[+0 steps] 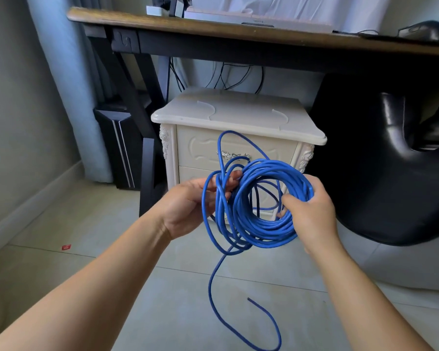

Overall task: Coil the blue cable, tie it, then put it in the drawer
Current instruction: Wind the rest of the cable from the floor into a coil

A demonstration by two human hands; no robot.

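A dark desk (pixel 238 31) spans the top of the view, with a black chair (pixel 390 173) at the right. Under the desk stands a cream cabinet (pixel 238 115); its upper drawer (pixel 269 150) is closed and carries an ornate metal handle (pixel 235 155). The blue cable (pixel 264 231) is held in the air in front of the cabinet, between both hands. Most of it is wound into a round bundle, several looser loops stand off at the left, and a free tail hangs down, curving to a cut end (pixel 249 298) above the tiled floor (pixel 162 300). The right hand (pixel 312 211) clamps the right side of the bundle, thumb inside the ring and fingers wrapped behind. The left hand (pixel 188 206) lies palm up under the loose loops, its fingers curled round them. A small red scrap (pixel 66 247) lies on the floor at the left.
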